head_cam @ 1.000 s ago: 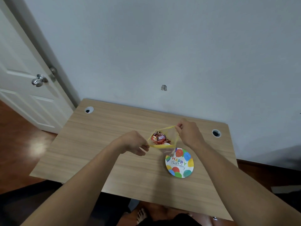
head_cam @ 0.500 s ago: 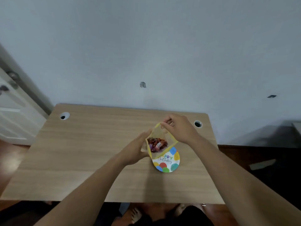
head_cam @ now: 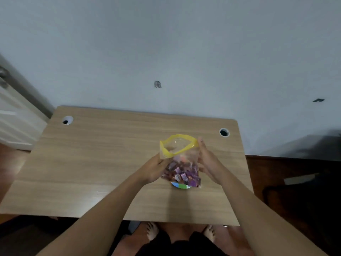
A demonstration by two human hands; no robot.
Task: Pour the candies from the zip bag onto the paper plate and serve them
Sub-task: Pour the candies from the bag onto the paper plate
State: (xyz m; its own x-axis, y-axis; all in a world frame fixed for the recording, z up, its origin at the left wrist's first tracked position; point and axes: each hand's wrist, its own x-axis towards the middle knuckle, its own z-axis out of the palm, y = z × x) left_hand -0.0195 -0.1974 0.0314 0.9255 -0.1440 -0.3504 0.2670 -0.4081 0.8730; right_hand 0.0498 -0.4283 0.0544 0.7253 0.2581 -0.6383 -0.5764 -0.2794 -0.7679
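2 hands, fingers clasped around upright open zip bag above plate

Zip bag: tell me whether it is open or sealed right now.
Open. The zip bag's yellow zip strip gapes in a wide loop at the top, mouth upward, candies inside, held between the left hand and right hand.

A room in a home; a wooden desk with cable holes against a bare wall; white panelled door; dark wooden floor.

Dim flat light, soft overall blur, wide-angle edge distortion
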